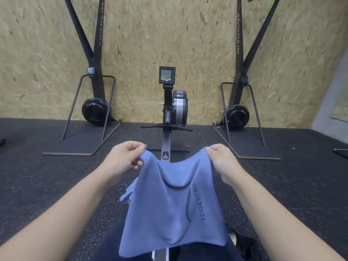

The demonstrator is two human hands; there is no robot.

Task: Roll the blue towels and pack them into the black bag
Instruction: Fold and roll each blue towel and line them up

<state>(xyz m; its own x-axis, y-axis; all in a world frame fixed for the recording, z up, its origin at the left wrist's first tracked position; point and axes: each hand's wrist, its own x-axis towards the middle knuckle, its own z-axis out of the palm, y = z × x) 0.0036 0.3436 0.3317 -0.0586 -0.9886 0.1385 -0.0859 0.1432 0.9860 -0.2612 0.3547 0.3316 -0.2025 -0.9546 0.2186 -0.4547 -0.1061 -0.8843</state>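
Note:
A blue towel (169, 206) printed "YOGA FITNESS" hangs in front of me, held up by its two top corners. My left hand (124, 159) pinches the left corner between thumb and fingers. My right hand (222, 161) pinches the right corner. The top edge sags between my hands. The towel's lower part drapes over my lap. A second bit of blue cloth (130, 191) shows behind its left edge. A dark shape (246, 245) lies low at the right, partly hidden by my right arm; whether it is the black bag I cannot tell.
A rowing machine (172, 108) with a monitor stands straight ahead, its rail running toward me. Two ski machines (94, 108) (239, 113) on flat bases flank it against a chipboard wall. The floor (37, 176) is black speckled rubber.

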